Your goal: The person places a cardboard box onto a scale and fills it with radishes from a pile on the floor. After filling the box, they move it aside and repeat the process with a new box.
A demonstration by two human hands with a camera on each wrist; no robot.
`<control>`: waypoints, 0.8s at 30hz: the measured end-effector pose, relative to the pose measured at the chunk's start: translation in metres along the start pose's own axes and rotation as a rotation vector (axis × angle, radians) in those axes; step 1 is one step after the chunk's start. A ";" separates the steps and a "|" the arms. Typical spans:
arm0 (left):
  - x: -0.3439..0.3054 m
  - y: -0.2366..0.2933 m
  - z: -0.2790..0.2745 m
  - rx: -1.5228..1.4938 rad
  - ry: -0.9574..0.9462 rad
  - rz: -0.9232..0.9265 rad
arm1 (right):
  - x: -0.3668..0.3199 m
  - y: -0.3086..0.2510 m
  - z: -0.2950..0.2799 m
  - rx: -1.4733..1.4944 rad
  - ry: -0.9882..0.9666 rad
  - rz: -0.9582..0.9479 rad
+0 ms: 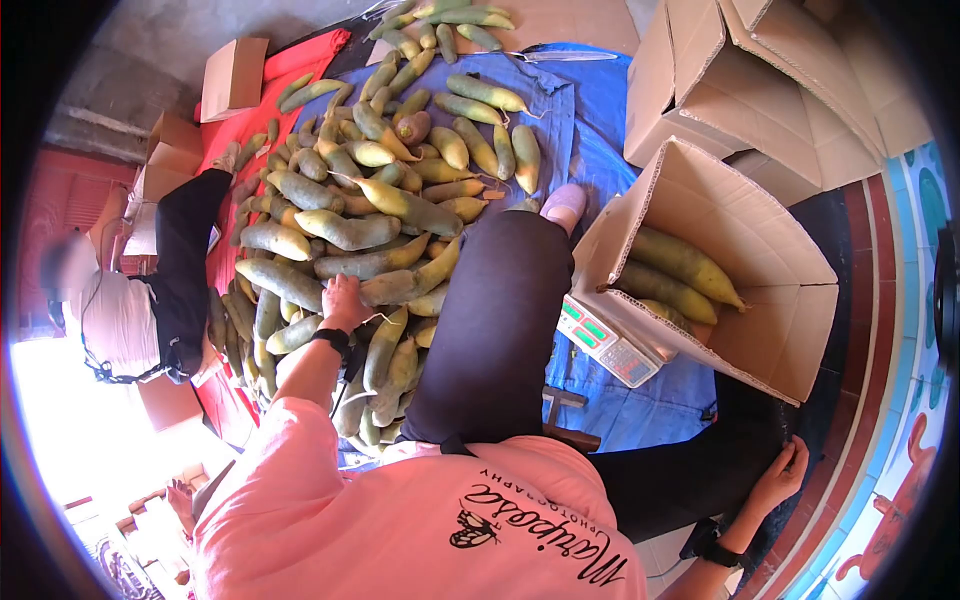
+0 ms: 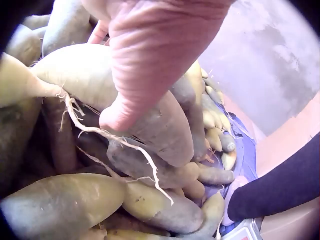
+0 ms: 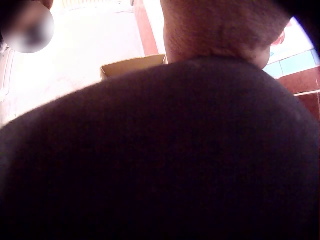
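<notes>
My left hand (image 1: 343, 303) is over the near part of a big heap of green radishes (image 1: 345, 230). In the left wrist view, its thumb and fingers grip one green radish (image 2: 172, 132) from above. A thin, branching root (image 2: 117, 136) hangs across the front of that radish, close to the thumb. On the other side, my right hand (image 1: 782, 475) rests by the bent right knee, fingers loosely curled and holding nothing. The right wrist view has part of that hand (image 3: 215, 30) against the dark trouser leg (image 3: 160, 150).
An open cardboard box (image 1: 735, 220) with several radishes inside stands at the right, on a digital scale (image 1: 610, 345). More cardboard boxes (image 1: 740, 90) are stacked behind it. Blue sheeting (image 1: 640, 420) and red cloth (image 1: 225, 400) lie underneath. Another person (image 1: 120, 320) sits at the left.
</notes>
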State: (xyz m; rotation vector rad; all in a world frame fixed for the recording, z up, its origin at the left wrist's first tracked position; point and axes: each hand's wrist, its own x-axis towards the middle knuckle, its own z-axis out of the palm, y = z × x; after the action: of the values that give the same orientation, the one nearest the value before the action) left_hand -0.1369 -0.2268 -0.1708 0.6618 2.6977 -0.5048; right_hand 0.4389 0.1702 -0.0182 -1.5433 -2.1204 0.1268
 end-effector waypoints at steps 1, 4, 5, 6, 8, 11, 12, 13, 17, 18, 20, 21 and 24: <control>0.001 0.001 0.000 -0.010 0.010 0.019 | -0.001 -0.001 0.000 0.012 -0.005 0.007; 0.003 0.006 -0.009 -0.059 0.078 0.041 | 0.000 -0.001 -0.001 -0.017 -0.021 0.003; 0.005 0.010 -0.020 -0.097 0.140 0.049 | 0.001 0.001 -0.001 -0.017 -0.022 -0.001; 0.006 0.013 -0.033 -0.135 0.157 0.074 | 0.000 0.003 0.000 -0.019 -0.019 0.000; 0.015 0.015 -0.045 -0.125 0.146 0.092 | 0.001 0.005 0.000 -0.019 -0.014 -0.001; 0.036 0.021 -0.058 -0.119 0.164 0.117 | 0.000 0.004 0.001 -0.068 0.018 -0.031; 0.046 0.025 -0.064 -0.148 0.282 0.144 | 0.000 0.003 0.000 -0.055 0.000 -0.014; 0.056 0.029 -0.070 -0.178 0.398 0.171 | -0.001 0.002 -0.001 -0.042 -0.020 0.003; 0.104 0.038 -0.085 -0.030 0.562 0.279 | 0.000 0.000 -0.001 -0.014 -0.021 0.053; 0.113 0.041 -0.087 0.028 0.457 0.229 | 0.001 -0.001 -0.001 -0.018 -0.018 0.031; 0.133 0.038 -0.087 0.165 0.383 0.199 | 0.002 -0.002 0.000 -0.032 -0.009 0.021; 0.140 0.036 -0.086 0.234 0.364 0.176 | 0.003 -0.001 0.000 -0.017 -0.020 0.045; 0.142 0.043 -0.103 0.296 0.183 0.087 | 0.003 -0.002 0.001 -0.002 -0.032 0.079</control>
State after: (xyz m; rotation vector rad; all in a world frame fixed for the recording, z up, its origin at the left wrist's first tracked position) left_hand -0.2583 -0.0952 -0.1443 0.9414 2.7718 -0.8696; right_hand 0.4356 0.1727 -0.0174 -1.6371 -2.0847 0.1784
